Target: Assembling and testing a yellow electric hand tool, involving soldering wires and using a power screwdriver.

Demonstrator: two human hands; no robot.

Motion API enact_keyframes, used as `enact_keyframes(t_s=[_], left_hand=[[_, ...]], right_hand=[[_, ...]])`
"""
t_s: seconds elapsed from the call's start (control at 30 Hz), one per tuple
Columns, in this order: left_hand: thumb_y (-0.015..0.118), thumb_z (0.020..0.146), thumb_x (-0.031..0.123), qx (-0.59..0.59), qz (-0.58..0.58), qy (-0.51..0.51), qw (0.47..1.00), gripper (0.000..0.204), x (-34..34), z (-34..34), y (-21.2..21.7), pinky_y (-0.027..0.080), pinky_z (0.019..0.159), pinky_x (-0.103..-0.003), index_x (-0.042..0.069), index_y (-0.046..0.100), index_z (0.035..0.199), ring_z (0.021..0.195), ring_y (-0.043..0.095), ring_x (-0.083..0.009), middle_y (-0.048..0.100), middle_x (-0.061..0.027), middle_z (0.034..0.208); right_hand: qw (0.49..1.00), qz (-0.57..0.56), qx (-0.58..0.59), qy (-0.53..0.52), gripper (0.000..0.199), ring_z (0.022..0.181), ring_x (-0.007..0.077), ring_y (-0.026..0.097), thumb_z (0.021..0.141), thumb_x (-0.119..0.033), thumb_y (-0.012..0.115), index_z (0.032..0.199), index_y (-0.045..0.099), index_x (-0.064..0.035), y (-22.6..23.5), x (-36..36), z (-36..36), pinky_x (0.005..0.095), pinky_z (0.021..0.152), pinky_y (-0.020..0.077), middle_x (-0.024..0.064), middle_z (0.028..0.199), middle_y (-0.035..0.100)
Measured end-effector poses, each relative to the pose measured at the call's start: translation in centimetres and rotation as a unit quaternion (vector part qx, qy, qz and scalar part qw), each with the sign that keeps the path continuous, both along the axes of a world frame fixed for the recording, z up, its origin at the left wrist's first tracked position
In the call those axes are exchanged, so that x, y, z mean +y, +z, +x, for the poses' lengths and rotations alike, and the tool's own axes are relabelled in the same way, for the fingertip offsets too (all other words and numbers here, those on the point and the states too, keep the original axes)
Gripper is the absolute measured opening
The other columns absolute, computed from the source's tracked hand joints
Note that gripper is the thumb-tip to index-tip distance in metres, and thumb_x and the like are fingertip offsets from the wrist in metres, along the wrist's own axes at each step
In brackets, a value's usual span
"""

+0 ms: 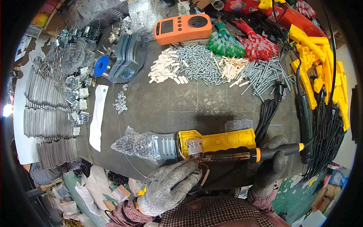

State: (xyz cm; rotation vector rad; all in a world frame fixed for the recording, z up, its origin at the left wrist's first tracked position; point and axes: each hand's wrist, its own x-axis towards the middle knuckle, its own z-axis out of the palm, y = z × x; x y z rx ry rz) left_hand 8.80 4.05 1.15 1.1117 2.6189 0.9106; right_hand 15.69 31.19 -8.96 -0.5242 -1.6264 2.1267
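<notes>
Both of my hands wear grey gloves. My right hand (pixel 275 160) is closed round the black handle of a soldering iron (pixel 227 157), its brownish barrel pointing left. My left hand (pixel 172 185) has its fingers pinched close to the iron's tip; thin solder wire (pixel 120 126) runs down into this hand, while its fingertips' exact grip is hidden. Just beyond the iron lies a yellow plastic handle shell (pixel 230 140), with a small metal switch-like part (pixel 194 146) seated at its left end. A grey ribbed metal piece (pixel 165 146) adjoins that end.
Screws (pixel 198 62), cream connectors (pixel 164 66) and bundled green lamps (pixel 225 41) lie at the back, near an orange multimeter (pixel 183 28). A blue wire spool (pixel 101 66) and stacked metal strips (pixel 47 121) are left. Yellow shells (pixel 308 56) and black cables (pixel 327 140) crowd the right.
</notes>
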Motion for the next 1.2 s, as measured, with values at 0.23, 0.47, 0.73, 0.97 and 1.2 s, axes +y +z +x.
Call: enact_keyframes(t_s=[0.23, 0.47, 0.73, 0.97, 1.2], left_hand=[[0.073, 0.072, 0.0, 0.004, 0.036, 0.093, 0.995, 0.029, -1.2, 1.2, 0.6, 0.057, 0.08, -0.042, 0.007, 0.073, 0.101, 0.098, 0.07, -0.0304, 0.071, -0.0135, 0.112], [0.075, 0.077, 0.017, -0.004, -0.226, 0.026, 0.974, 0.029, -9.2, 1.6, 1.3, 0.042, 0.097, -0.044, 0.015, 0.073, 0.106, 0.11, 0.064, -0.0246, 0.071, -0.003, 0.11], [0.077, 0.084, 0.008, 0.003, 0.026, 0.134, 0.991, 0.019, -5.5, 0.3, 3.4, 0.053, 0.083, -0.043, 0.009, 0.074, 0.102, 0.097, 0.066, -0.0272, 0.07, -0.0089, 0.101], [0.076, 0.072, -0.006, 0.038, 0.078, 0.092, 0.992, 0.036, -2.5, -0.4, 0.4, 0.054, 0.074, -0.038, 0.006, 0.074, 0.106, 0.085, 0.065, -0.0273, 0.063, -0.0103, 0.098], [0.075, 0.073, -0.006, 0.056, 0.085, 0.086, 0.991, 0.035, -2.0, -0.7, 0.0, 0.053, 0.072, -0.038, 0.006, 0.073, 0.106, 0.083, 0.064, -0.027, 0.062, -0.0105, 0.097]], right_hand=[[0.998, -0.068, -0.014, -0.015, 0.045, 0.075, 0.0174, 0.062, 0.088, -0.039, 0.072, 0.101, 0.057, 0.0012, 2.5, -1.2, -1.9, 0.0281, 0.071, 0.0506, 0.0083, 0.085, 0.062], [0.989, -0.13, 0.042, 0.057, 0.037, 0.066, 0.0189, 0.066, 0.092, -0.032, 0.065, 0.104, 0.05, -0.0003, 2.7, -0.6, -1.5, 0.0299, 0.059, 0.0552, 0.0096, 0.078, 0.062], [0.974, -0.162, 0.113, 0.106, 0.038, 0.071, 0.0186, 0.066, 0.09, -0.025, 0.066, 0.111, 0.047, 0.0016, 2.1, -0.6, -1.4, 0.0309, 0.061, 0.0583, 0.0127, 0.094, 0.061], [0.977, -0.129, 0.134, 0.099, 0.041, 0.074, 0.0201, 0.065, 0.09, -0.023, 0.063, 0.115, 0.046, 0.0049, 2.2, -0.6, -1.3, 0.0299, 0.061, 0.0582, 0.0106, 0.1, 0.055], [0.973, -0.152, 0.14, 0.103, 0.051, 0.074, 0.0225, 0.065, 0.09, -0.022, 0.062, 0.129, 0.044, 0.0068, 2.0, -0.3, -1.1, 0.0323, 0.061, 0.0588, 0.0123, 0.105, 0.058]])
